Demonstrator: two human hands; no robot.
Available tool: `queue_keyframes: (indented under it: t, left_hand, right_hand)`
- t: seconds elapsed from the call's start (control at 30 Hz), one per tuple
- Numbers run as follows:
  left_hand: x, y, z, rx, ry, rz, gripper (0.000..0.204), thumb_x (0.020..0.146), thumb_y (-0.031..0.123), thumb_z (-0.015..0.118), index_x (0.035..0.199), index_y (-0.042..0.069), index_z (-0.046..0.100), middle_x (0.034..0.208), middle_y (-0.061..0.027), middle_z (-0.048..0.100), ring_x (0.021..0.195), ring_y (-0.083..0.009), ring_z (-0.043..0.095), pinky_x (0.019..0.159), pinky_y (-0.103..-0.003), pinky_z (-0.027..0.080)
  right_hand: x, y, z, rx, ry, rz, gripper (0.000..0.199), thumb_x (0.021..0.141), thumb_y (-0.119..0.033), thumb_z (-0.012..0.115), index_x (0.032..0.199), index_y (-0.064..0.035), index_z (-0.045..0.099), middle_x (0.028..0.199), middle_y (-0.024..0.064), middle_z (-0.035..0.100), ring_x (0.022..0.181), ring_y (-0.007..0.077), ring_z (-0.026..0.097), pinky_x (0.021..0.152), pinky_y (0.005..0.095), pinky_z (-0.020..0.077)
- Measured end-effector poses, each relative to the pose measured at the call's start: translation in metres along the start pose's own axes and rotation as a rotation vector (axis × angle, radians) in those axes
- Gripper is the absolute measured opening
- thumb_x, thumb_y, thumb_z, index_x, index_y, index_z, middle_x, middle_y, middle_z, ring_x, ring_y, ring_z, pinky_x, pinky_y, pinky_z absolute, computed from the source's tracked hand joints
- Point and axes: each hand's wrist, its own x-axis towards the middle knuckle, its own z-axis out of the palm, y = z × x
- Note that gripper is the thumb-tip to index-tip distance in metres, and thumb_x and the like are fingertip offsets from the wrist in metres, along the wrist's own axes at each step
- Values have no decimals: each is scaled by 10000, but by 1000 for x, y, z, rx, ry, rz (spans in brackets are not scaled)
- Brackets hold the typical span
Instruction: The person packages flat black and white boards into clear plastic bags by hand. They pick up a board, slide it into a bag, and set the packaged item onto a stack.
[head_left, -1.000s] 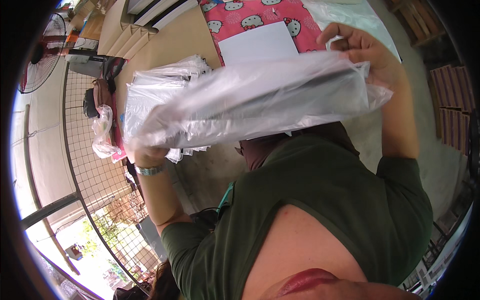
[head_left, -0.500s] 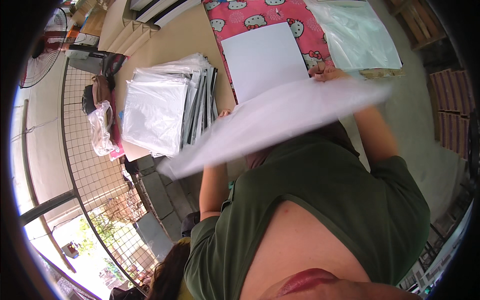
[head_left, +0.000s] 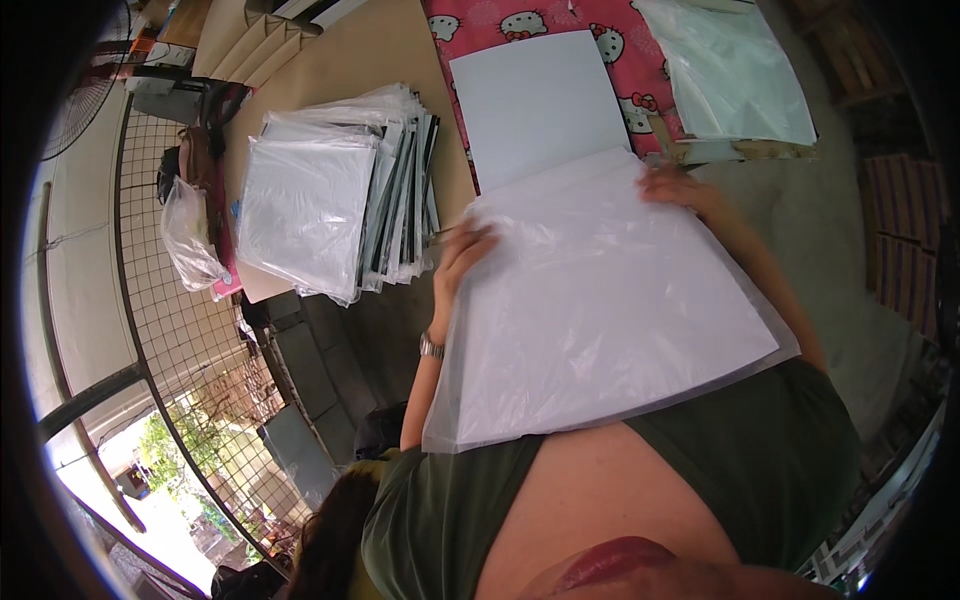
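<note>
A clear plastic sleeve (head_left: 610, 300) with a white sheet inside slopes from the table edge up against my chest. My left hand (head_left: 464, 262) grips its left edge, the fingers curled over the front and slightly blurred. At the upper right corner my right hand (head_left: 682, 190) closes on the opposite edge, also smeared by motion. Just beyond the sleeve lies a plain pale sheet (head_left: 540, 105), its near part covered by the sleeve. To the left sits a thick stack of plastic-sleeved sheets (head_left: 305, 205), with dark and white edges showing along its right side.
A pink patterned cloth (head_left: 475, 22) covers part of the table. More clear plastic sleeves (head_left: 740, 75) lie at the far right. Brown cardboard (head_left: 415, 50) lies beneath the stack, with folded brown board (head_left: 245, 50) behind it. A wire mesh (head_left: 165, 270) and a fan (head_left: 85, 105) are at left.
The sleeve has swung from a nearly edge-on, blurred position to face me, its near edge now at my chest. My left hand has moved down a little; the right has shifted slightly right and down.
</note>
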Motion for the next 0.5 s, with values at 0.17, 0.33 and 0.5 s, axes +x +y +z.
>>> queue_keyframes:
  t: [0.17, 0.33, 0.5]
  left_hand:
    - [31, -52, 30, -134, -65, -124, 296, 751, 47, 477, 995, 29, 643, 1063, -110, 621, 1062, -237, 551, 959, -334, 393]
    - [22, -98, 53, -111, 54, -339, 252, 807, 33, 484, 1018, 20, 622, 1008, -106, 627, 935, -201, 601, 834, -297, 479]
    - [37, -46, -5, -752, 763, -720, 194, 832, 55, 579, 1017, 0, 564, 905, -78, 595, 724, -167, 595, 550, -266, 542]
  right_hand:
    - [58, -4, 9, 344, 67, 56, 303, 831, -57, 474, 1118, -39, 568, 1201, 76, 543, 1158, 220, 471, 1008, 342, 319]
    - [84, 26, 4, 350, 105, 515, 270, 834, -127, 510, 1084, -63, 588, 1011, 56, 633, 921, 172, 591, 852, 321, 412]
    - [190, -82, -3, 239, 351, 319, 262, 851, -255, 576, 1053, -89, 555, 662, 104, 607, 467, 197, 552, 475, 336, 459]
